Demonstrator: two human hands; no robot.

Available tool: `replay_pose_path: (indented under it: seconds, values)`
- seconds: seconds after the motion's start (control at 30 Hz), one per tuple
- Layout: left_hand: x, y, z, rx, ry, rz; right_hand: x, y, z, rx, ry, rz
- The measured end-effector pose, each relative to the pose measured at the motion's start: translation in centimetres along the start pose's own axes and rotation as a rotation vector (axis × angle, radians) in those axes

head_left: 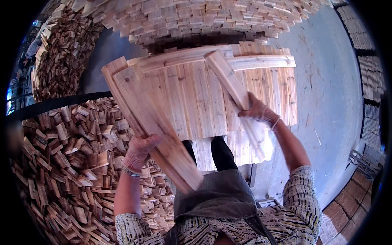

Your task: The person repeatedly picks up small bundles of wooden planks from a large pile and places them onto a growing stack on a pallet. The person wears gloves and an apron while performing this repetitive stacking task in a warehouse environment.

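My left grip [142, 152] is closed around the edges of 2 long boards held together: a wide plank [151, 118] on top and a second plank [118, 96] showing along its left side. Both slant from the upper left down toward my grey apron [214, 196]. My right grip [258, 110] is closed on a narrower board [224, 77], tilted the other way, its near end washed out by bright light and blurred.

Under and between these boards is a layer of pale planks [183, 98] set side by side, with 2 crosswise boards, a left crosswise board [179, 58] and a right crosswise board [265, 62], lying along its far side. Beyond it rises a large stack of wood [200, 18]. A loose heap of short wood pieces [65, 143] fills the lower left, and another heap [67, 57] stands farther off. Grey floor [322, 81] stretches along the right, edged by stacked bundles [369, 77].
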State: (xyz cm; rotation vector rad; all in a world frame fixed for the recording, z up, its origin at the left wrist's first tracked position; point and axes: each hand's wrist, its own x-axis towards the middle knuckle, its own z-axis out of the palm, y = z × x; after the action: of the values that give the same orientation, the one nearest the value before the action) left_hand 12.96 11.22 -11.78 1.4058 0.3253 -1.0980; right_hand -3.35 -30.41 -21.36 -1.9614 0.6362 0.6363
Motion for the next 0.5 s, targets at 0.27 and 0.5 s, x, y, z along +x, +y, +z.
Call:
replay_pose_path:
  seconds: [0.27,0.5]
  values:
    - [10.8,-7.3,3.8,1.472,0.182,0.238,3.9,10.7,2.0,-0.664,0.13,0.195]
    - [17.6,-21.5,1.3,1.845,0.321,0.502,4.6,14.9,6.0,-0.669,0.404,0.015]
